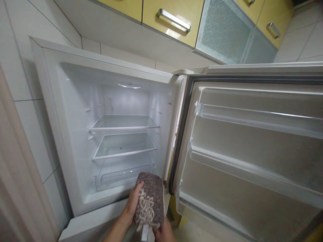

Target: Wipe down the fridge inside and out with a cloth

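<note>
A folded brown towel [152, 188] with a raised cream pattern is held up in front of the open fridge [112, 75]. My left hand [133, 203] grips it along the left side, thumb lying over the front. Low on its right corner, my right hand [164, 231] is closed on the edge, partly cut off by the bottom of the picture. Between the hands a white label [145, 232] hangs from the towel's lower edge. Behind the towel, the fridge shows two glass shelves [124, 145] and a clear drawer [124, 176], with no food visible on them.
The fridge door [239, 141] stands wide open to the right, with clear door racks [252, 116]. Yellow cabinets [174, 16] with metal handles hang above. A tiled wall [30, 124] and a beige curtain-like surface [17, 168] are at the left.
</note>
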The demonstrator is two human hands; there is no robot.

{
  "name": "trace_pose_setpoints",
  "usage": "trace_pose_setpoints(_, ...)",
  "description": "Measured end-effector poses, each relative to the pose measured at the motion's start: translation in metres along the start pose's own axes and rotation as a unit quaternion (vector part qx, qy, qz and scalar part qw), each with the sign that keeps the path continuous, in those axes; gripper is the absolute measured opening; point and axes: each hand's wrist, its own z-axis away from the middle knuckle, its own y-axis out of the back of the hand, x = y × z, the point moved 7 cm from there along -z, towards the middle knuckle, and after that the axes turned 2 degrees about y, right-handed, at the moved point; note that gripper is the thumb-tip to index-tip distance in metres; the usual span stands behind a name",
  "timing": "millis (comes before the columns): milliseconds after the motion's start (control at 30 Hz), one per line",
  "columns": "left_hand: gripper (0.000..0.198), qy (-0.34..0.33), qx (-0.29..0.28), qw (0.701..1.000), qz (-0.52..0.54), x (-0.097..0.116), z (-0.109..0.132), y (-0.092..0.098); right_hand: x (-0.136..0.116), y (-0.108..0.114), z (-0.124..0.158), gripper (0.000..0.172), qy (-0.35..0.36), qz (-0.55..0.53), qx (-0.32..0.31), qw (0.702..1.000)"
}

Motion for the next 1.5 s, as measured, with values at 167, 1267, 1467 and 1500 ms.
trace_pose_setpoints(167, 0.05, 0.195, 0.018, 0.959, 0.205, -0.04, 0.031, 0.054, -0.006, -0.016, 0.021, 0.064, -0.025, -0.18, 0.002, 0.983)
trace_pose_setpoints(1267, 0.101, -0.397, -0.144, 0.525, -0.739, -0.067, 0.003, 0.217, -0.288, 0.074, -0.3, 0.065, 0.173, 0.292, -0.069, 0.938)
trace_pose_setpoints(1467, 0.093, -0.417, -0.149, 0.494, -0.748, -0.07, -0.005, 0.214, -0.303, 0.049, -0.379, 0.069, 0.131, 0.313, -0.008, 0.941)
trace_pose_setpoints(1500, 0.086, -0.441, -0.139, 0.473, -0.75, -0.069, -0.005, 0.214, -0.31, 0.04, -0.391, 0.068, 0.128, 0.311, -0.007, 0.942)
